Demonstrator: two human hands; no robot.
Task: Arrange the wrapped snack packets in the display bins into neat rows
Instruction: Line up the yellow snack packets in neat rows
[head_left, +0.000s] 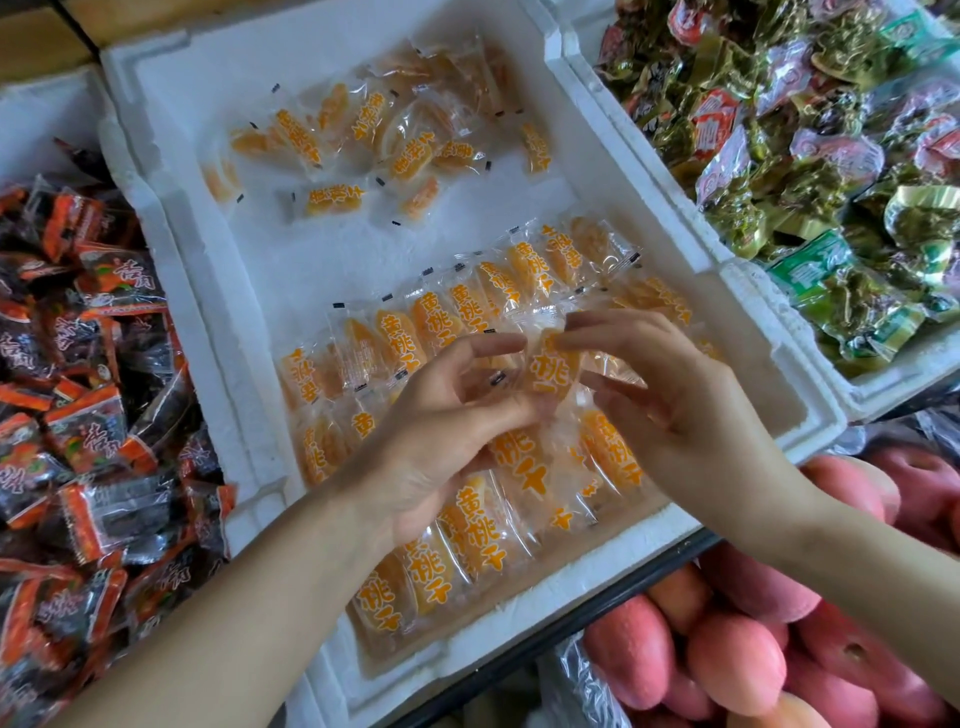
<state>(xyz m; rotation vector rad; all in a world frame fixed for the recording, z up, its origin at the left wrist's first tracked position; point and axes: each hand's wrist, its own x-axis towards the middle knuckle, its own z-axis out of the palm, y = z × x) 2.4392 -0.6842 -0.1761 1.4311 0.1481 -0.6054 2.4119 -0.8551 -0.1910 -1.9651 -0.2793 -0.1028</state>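
Clear-wrapped orange snack packet (550, 369) pinched between both hands, held just over the tidy rows of matching packets (467, 519) in the white foam bin (519, 613). Left hand (441, 415) nipping the left edge with finger and thumb, right hand (665, 395) doing the same on the right edge, other fingers loosely fanned. Looks light and crinkly, film probably a bit slick, soft filling inside, so no real breakage worry. Best taken by the sealed ends, not the squishy middle. Loose pile of the same packets (374, 140) well beyond the grip, bare foam between. Bin wall fairly near on the right of the grip, near rim just under the wrists, so limited sideways room. Plenty of open room forward. Probably headed for the row right under the fingers.
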